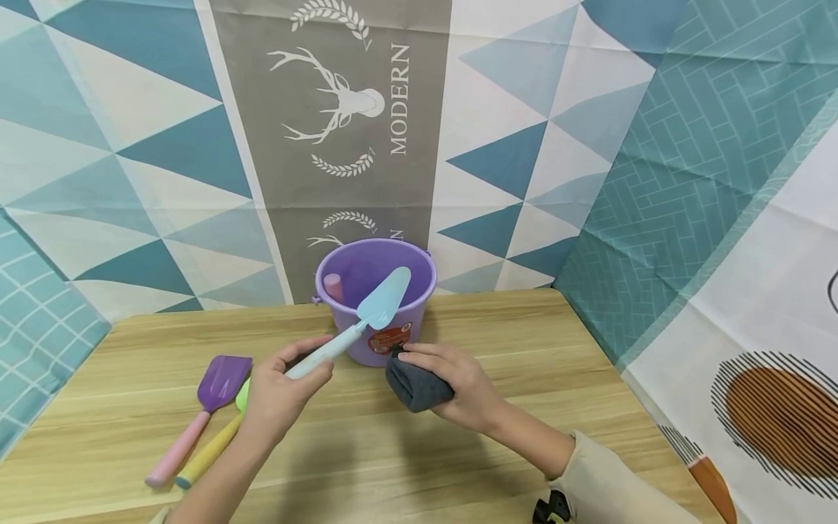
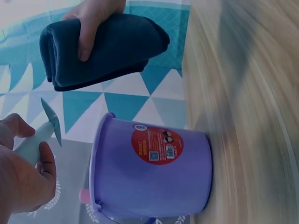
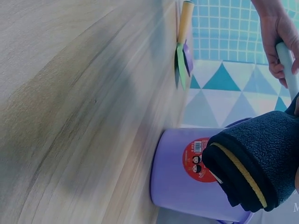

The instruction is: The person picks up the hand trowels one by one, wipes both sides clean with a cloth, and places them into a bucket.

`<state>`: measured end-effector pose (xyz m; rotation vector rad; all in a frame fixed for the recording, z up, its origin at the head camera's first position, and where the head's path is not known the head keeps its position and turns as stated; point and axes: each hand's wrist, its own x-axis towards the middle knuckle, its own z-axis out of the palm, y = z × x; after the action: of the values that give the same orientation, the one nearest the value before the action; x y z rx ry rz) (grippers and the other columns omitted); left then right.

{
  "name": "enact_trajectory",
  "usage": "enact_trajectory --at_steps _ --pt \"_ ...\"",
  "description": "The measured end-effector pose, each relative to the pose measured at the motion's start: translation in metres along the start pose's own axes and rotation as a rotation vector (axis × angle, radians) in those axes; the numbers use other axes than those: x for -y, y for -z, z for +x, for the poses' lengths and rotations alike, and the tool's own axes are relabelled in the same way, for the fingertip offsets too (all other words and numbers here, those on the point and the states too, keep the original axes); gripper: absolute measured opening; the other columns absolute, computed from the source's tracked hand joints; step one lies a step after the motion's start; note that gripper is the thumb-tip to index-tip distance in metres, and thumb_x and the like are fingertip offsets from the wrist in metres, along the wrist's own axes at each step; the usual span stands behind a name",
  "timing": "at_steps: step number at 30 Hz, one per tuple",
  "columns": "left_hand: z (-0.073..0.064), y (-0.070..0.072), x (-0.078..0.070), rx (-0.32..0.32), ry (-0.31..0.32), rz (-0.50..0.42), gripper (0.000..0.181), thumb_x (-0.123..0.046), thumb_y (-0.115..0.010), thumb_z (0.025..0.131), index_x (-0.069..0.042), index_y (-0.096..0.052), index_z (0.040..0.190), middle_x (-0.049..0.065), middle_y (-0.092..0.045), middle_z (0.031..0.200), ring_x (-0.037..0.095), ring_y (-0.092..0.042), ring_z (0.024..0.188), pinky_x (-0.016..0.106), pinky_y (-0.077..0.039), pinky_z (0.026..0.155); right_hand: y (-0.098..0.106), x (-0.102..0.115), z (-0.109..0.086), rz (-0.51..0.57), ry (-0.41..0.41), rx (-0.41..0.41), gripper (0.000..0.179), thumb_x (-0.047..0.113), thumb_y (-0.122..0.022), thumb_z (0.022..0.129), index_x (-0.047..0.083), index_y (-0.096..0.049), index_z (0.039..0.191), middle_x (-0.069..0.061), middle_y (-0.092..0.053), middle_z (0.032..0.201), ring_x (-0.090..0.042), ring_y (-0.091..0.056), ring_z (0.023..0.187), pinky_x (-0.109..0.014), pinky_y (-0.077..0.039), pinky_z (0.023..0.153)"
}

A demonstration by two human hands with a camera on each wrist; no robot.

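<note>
My left hand [image 1: 283,389] grips the pale handle of a light blue toy trowel [image 1: 385,298], its blade raised and overlapping the front rim of a purple bucket [image 1: 347,320] in the head view. A folded dark grey cloth [image 1: 419,386] is held in my right hand [image 1: 461,382], in front of the bucket and above the table. In the left wrist view the thumb lies across the folded cloth [image 2: 107,51], and the left fingers curl round the trowel handle [image 2: 35,144]. Inside the bucket a pink handle end [image 1: 333,285] shows.
On the wooden table [image 1: 524,364], left of my left hand, lie a purple toy shovel [image 1: 219,382] with a pink handle and a tool with a yellow handle [image 1: 212,447] and green head, partly hidden by my arm. Patterned cloth [image 1: 511,145] hangs behind the table.
</note>
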<state>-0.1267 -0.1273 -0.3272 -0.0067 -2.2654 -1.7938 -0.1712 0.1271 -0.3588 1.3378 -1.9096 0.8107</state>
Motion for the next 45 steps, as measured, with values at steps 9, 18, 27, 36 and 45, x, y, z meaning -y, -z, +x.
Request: enact_trajectory --at_steps 9,18,27,36,45 --pt "0.007 0.003 0.003 -0.099 -0.041 0.030 0.028 -0.011 -0.073 0.078 -0.011 -0.070 0.106 -0.014 -0.066 0.085 0.007 -0.055 0.070 0.022 -0.048 0.055 0.000 0.000 -0.001 0.001 0.015 0.048 0.061 0.006 -0.079 0.067 0.011 -0.056 0.124 -0.009 -0.061 0.120 -0.021 -0.061 0.107 -0.031 -0.051 0.088" --pt "0.010 0.004 0.001 -0.162 -0.027 0.043 0.030 -0.015 -0.076 0.077 -0.012 -0.069 0.106 -0.018 -0.064 0.087 0.005 -0.056 0.069 0.021 -0.048 0.054 0.000 0.001 -0.002 -0.023 0.015 0.101 0.061 0.007 -0.080 0.066 0.012 -0.057 0.123 -0.008 -0.061 0.122 -0.021 -0.060 0.110 -0.030 -0.051 0.090" --pt "0.015 0.004 -0.001 -0.203 -0.054 0.048 0.028 -0.014 -0.077 0.076 -0.011 -0.069 0.102 -0.014 -0.061 0.084 0.005 -0.053 0.067 0.020 -0.046 0.052 -0.001 0.002 -0.004 -0.046 0.013 0.133 0.062 0.008 -0.081 0.066 0.014 -0.057 0.123 -0.006 -0.062 0.122 -0.021 -0.061 0.110 -0.032 -0.050 0.091" --pt "0.020 0.004 -0.003 -0.212 -0.106 0.058 0.029 -0.017 -0.079 0.075 -0.011 -0.070 0.102 -0.014 -0.061 0.080 0.004 -0.052 0.061 0.019 -0.044 0.048 0.000 0.003 -0.004 -0.051 0.022 0.136 0.063 0.008 -0.081 0.065 0.013 -0.057 0.122 -0.007 -0.063 0.120 -0.020 -0.061 0.107 -0.033 -0.051 0.088" --pt "0.028 0.004 -0.004 -0.199 -0.181 0.059 0.028 -0.016 -0.079 0.075 -0.011 -0.070 0.101 -0.013 -0.064 0.082 0.004 -0.053 0.062 0.018 -0.046 0.049 0.001 0.004 -0.006 -0.058 -0.007 0.181 0.062 0.010 -0.082 0.067 0.016 -0.057 0.123 -0.005 -0.062 0.121 -0.019 -0.061 0.107 -0.033 -0.051 0.089"
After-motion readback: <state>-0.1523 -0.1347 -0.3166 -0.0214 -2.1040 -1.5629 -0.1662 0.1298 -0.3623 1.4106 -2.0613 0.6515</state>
